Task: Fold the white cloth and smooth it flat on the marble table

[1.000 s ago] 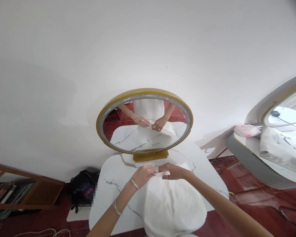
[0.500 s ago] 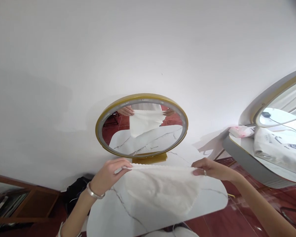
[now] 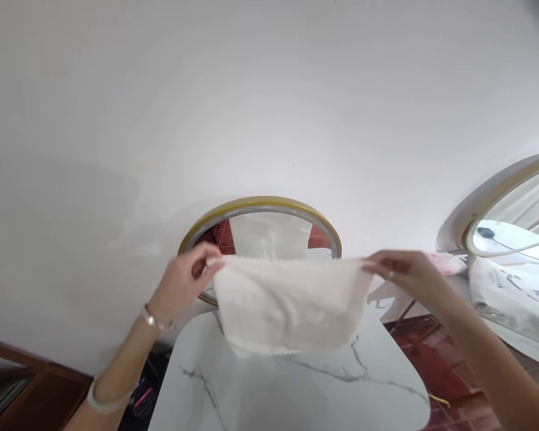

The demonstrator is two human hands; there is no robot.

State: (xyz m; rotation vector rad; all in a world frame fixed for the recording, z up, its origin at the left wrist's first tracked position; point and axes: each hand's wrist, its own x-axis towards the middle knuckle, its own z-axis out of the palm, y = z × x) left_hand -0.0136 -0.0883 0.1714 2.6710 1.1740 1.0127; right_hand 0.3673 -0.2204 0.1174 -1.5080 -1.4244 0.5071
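white cloth (image 3: 291,305): hanging between my hands, its top edge nearly straight, probably because i hold it by opposite corners
left hand (image 3: 185,284): thumb and fingers pinching the near corner
right hand (image 3: 399,270): pinching the other corner, seemingly so the middle won't sag
marbled table (image 3: 260,398): below both hands
gold-rimmed mirror (image 3: 260,202): beyond them, partly hidden by the cloth

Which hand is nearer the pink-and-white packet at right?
Right. The right hand, pinching the white cloth, is just left of the packet in view; the left hand, pinching the cloth's opposite end, is much farther left.
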